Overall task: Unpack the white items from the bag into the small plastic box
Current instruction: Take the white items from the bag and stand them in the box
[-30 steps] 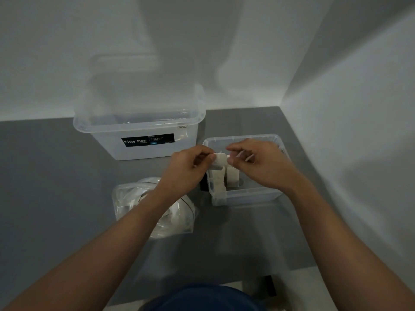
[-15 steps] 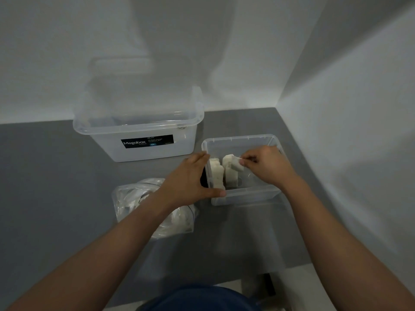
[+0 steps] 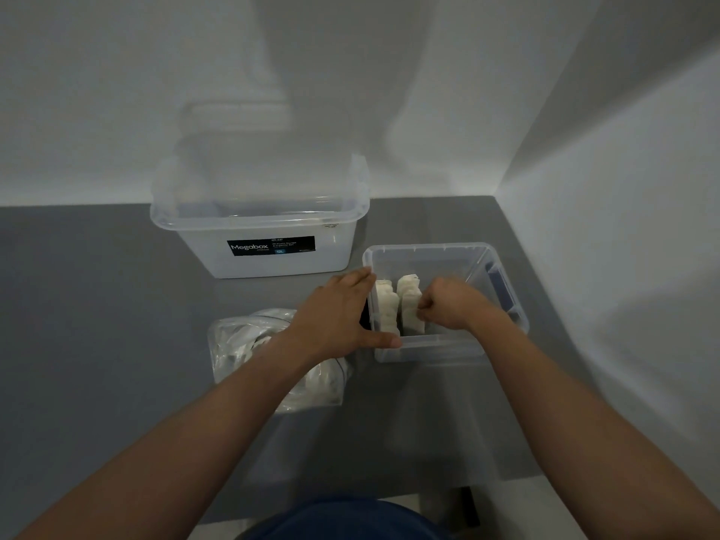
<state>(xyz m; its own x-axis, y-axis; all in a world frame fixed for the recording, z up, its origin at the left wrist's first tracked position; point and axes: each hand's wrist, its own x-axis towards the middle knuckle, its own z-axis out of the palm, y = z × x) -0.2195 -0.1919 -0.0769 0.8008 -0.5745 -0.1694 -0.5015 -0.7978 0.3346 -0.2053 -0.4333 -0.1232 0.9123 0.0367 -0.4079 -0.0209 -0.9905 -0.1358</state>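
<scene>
L grip point(image 3: 343, 309), fingers straight, braces small box point(image 3: 428, 249) corner; R grip point(image 3: 448, 307) pinches white item point(image 3: 409, 302) in row running front-back.

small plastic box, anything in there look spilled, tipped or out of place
Nothing stands out. The white items stand upright in two neat rows at the left of the small plastic box; the right hand pinches one in the right row, the left hand presses the box's left wall.

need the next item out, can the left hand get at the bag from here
Probably yes: the left hand rests on the small plastic box's left wall, holding nothing, and the clear bag lies just under its forearm, otherwise uncovered.
</scene>
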